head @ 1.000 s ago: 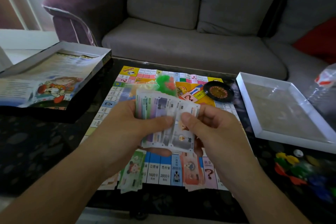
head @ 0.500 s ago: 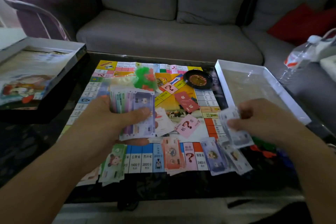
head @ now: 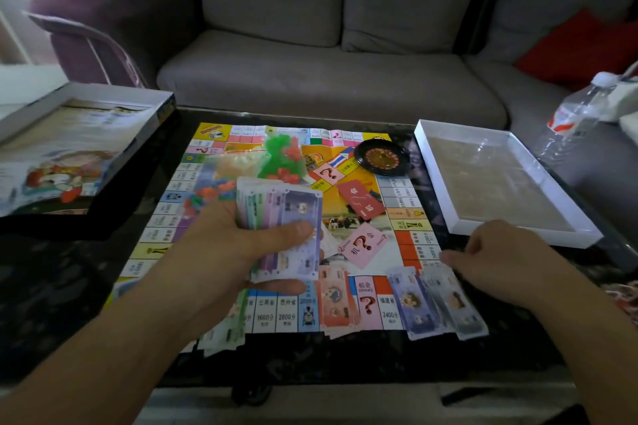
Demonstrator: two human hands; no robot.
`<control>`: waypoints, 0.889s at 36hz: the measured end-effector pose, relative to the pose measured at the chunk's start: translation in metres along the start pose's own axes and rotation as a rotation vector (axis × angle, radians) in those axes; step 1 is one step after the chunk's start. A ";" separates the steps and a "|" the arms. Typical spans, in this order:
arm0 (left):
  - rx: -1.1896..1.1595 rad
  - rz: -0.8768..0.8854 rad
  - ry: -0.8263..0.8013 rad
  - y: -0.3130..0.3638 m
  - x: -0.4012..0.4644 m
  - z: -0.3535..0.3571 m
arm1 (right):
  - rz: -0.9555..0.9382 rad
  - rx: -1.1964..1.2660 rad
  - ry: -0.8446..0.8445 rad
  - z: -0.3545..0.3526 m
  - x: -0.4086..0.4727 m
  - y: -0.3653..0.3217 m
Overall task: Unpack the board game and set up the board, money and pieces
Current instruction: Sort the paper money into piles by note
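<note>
The game board [head: 348, 162] was laid open on the dark table [head: 51, 286], its near edge lined with sorted stacks of play money. A fanned wad of banknotes [head: 286, 231] was held over the board by the left hand [head: 241, 252], the thumb pressed across the top note and the fingers curled beneath. The right hand [head: 497, 259] was seen low by the board's right near corner, fingers loosely bent and nothing gripped in them, their tips just beside the grey-white note pile [head: 452, 304]. A blue-violet pile [head: 412, 304] lay next to it and an orange pile [head: 335, 302] further left. A green pile [head: 224, 335] was partly hidden under the left wrist.

The step in hand was judged to be dealing the money out by denomination. It would be done well if one colour at a time were pinched from the fan and squared on its matching stack, with the stacks kept apart so that they did not slide together. The wad should be held firmly, since loose notes could spill.

Further back, a bag of green and red pieces [head: 281, 159], a small roulette wheel [head: 381, 157] and the red and pink card decks [head: 360, 200] were still to be arranged. The empty box tray [head: 435, 162] lay to the right.
</note>
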State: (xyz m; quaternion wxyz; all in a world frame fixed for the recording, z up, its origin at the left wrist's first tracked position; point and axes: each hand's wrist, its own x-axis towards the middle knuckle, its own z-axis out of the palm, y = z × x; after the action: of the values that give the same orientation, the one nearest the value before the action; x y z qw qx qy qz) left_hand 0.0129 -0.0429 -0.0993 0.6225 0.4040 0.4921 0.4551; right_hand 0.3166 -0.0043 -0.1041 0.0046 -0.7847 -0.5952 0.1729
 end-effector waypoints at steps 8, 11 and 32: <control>0.022 -0.017 -0.089 -0.009 -0.002 0.007 | -0.468 0.856 -0.370 0.010 -0.052 -0.072; 0.031 -0.018 -0.147 -0.010 -0.003 0.010 | -0.472 0.922 -0.283 0.023 -0.051 -0.086; -0.109 -0.097 0.045 -0.009 0.005 0.001 | -0.132 0.188 -0.237 0.021 0.007 -0.011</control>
State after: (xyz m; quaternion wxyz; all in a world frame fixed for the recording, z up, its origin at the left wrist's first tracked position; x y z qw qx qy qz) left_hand 0.0156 -0.0405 -0.1089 0.6536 0.3348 0.4997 0.4594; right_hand 0.3018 0.0010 -0.1234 0.0190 -0.7142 -0.6230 0.3183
